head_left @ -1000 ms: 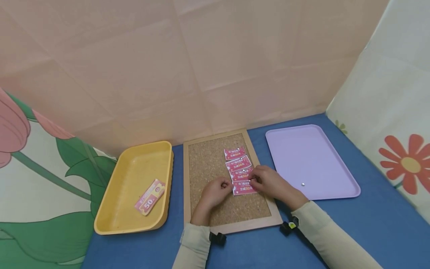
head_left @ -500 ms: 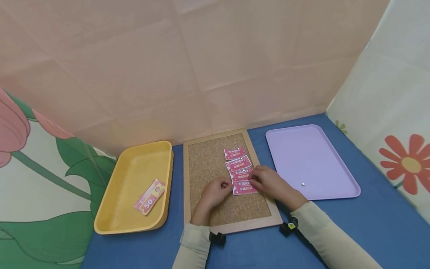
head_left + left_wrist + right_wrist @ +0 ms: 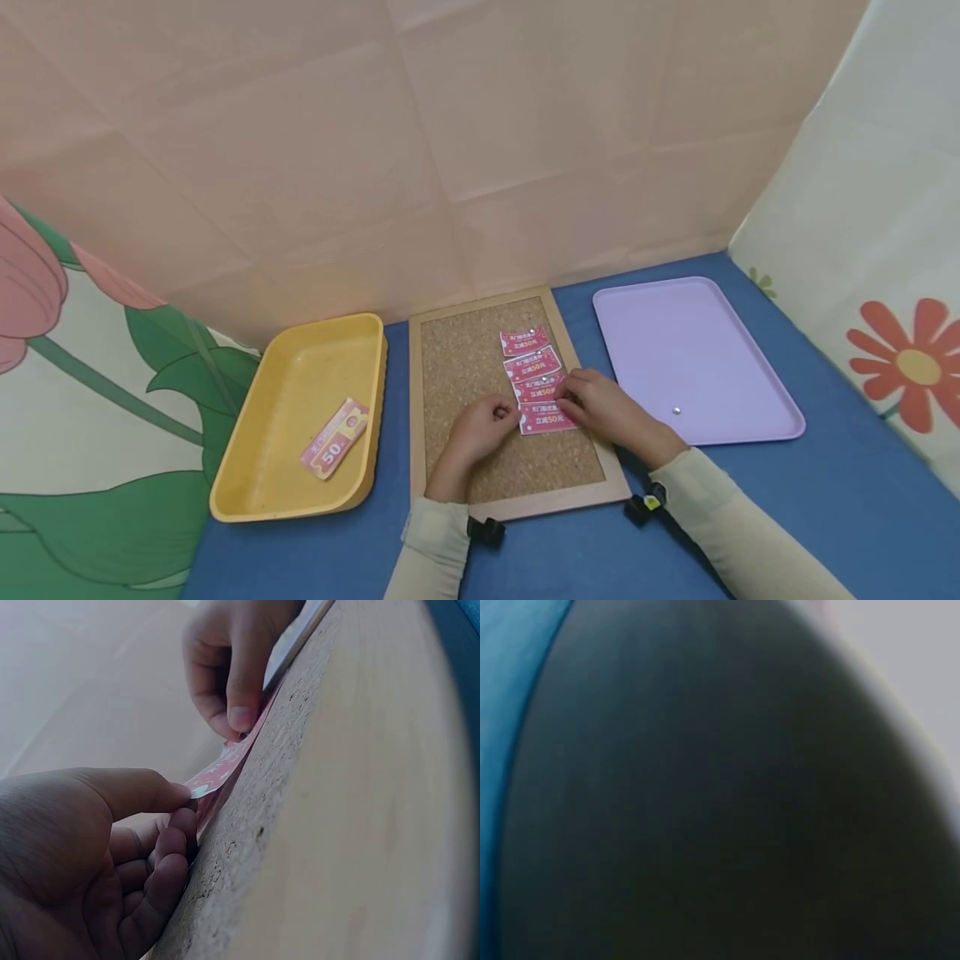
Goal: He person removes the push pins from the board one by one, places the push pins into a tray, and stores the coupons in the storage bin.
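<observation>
A column of several pink paper coupons (image 3: 533,364) lies on the right half of a wood-framed cork board (image 3: 468,350). Small shiny thumbtacks (image 3: 544,379) show on the upper ones. My left hand (image 3: 480,429) pinches the left edge of the lowest coupon (image 3: 546,419) between thumb and fingers; in the left wrist view that coupon (image 3: 217,774) stands slightly off the cork. At its upper right, my right hand (image 3: 603,408) pinches a tiny thumbtack, nearly hidden by the fingertips, against the paper. Something dark and blurred fills most of the right wrist view.
Left of the board stands a yellow tray (image 3: 281,400) with a pink coupon stack (image 3: 335,439) marked 50. On the right lies a flat lilac tray (image 3: 697,358) holding one loose thumbtack (image 3: 677,410). A blue cloth (image 3: 570,554) covers the table; a pinkish wall sheet rises behind.
Both hands stay in place at the lowest coupon. The tiny glint at my right fingertips a second ago is no longer visible in the head view.
</observation>
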{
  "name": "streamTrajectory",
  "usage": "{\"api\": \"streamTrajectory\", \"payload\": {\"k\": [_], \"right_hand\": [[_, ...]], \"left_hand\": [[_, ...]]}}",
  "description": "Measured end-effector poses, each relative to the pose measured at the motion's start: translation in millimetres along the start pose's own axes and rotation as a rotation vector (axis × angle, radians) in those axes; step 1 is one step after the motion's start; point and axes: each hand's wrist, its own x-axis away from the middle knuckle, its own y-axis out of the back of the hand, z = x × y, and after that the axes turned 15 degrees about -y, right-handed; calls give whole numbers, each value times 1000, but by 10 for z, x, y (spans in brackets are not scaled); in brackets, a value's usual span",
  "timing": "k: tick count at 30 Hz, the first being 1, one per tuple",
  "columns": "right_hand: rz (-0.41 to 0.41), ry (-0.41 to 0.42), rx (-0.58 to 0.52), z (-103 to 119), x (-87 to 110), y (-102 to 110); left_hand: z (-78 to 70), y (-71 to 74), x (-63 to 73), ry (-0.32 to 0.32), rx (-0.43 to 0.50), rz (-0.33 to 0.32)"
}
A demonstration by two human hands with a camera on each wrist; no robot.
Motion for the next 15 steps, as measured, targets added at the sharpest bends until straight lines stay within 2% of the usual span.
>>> {"api": "streamTrajectory", "payload": {"k": [15], "right_hand": [[15,9,-1,-7,-4,-9]], "left_hand": [[-6,6,4,6,-4,1]]}}
